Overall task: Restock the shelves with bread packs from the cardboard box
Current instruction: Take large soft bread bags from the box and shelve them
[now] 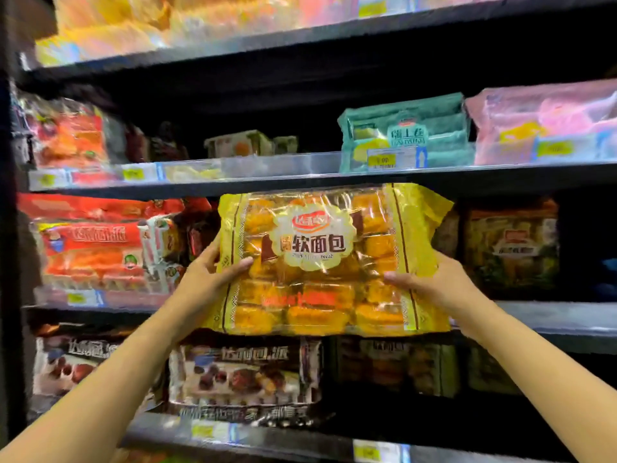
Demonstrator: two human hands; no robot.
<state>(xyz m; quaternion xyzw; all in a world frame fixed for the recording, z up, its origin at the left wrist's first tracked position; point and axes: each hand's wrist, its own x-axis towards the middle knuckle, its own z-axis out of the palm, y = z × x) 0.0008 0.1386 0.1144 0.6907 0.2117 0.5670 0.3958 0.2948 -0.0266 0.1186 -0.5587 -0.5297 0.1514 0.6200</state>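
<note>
Now, at the left, red packs [93, 248] fill the shelf [567, 315]. Just beside them the left grip [213, 272] clasps the yellow bread pack [320, 259] by its left edge. The pack stands upright, long axis across, in front of the gap between its neighbours. The right grip [430, 282] clasps the opposite edge, equally near. A brown-green pack [510, 248] sits beyond. No cardboard box is in view.
</note>
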